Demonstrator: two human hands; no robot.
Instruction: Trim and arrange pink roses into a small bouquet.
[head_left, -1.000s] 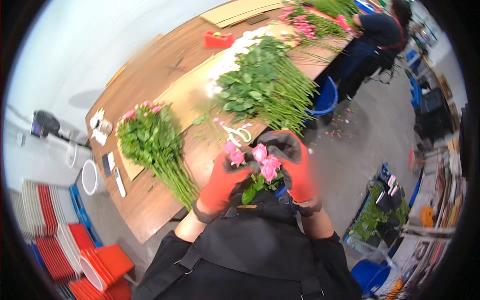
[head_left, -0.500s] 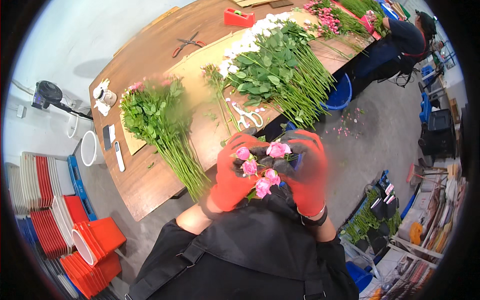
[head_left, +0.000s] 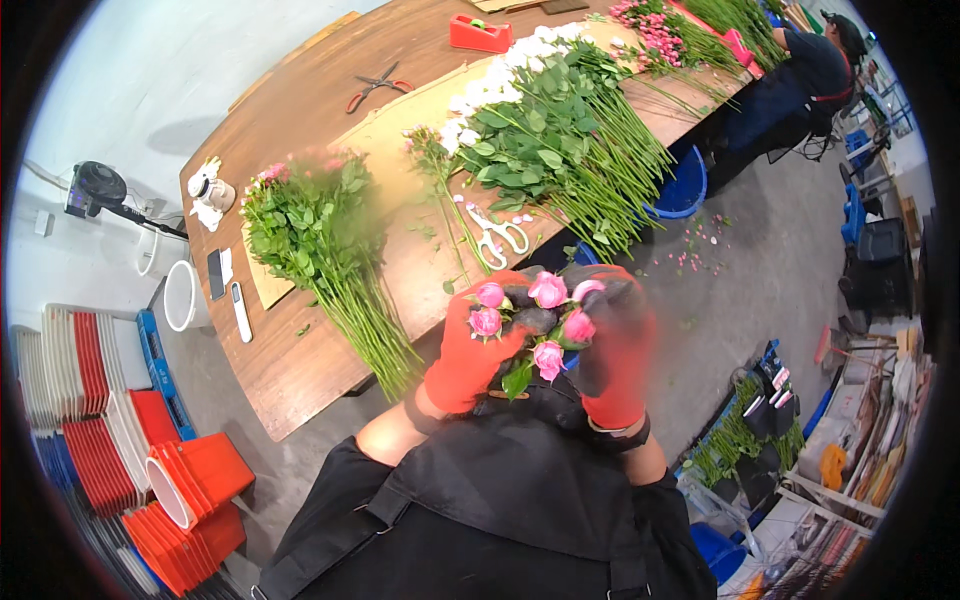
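Note:
Both my hands wear red and black gloves and hold a small bunch of pink roses [head_left: 545, 322] upright in front of my chest. My left hand [head_left: 472, 352] grips the bunch from the left. My right hand [head_left: 615, 350] wraps it from the right and looks blurred. Just beyond my hands, white-handled scissors [head_left: 497, 236] lie on the wooden table [head_left: 290, 360]. A pile of pink roses with long green stems [head_left: 325, 240] lies to the left on the table. A large heap of white flowers with green leaves [head_left: 555, 140] lies further back.
Red-handled shears [head_left: 372, 86] and a red tape dispenser [head_left: 480, 34] lie at the table's far side. A blue bucket [head_left: 680, 185] stands under the table edge. Stacked orange and white buckets [head_left: 170, 500] stand at lower left. Another person [head_left: 800, 75] works at the far right.
The view has tilted so the table sits higher and further from me. My hands stay closed on the rose bunch close to my chest, the right one shifting slightly.

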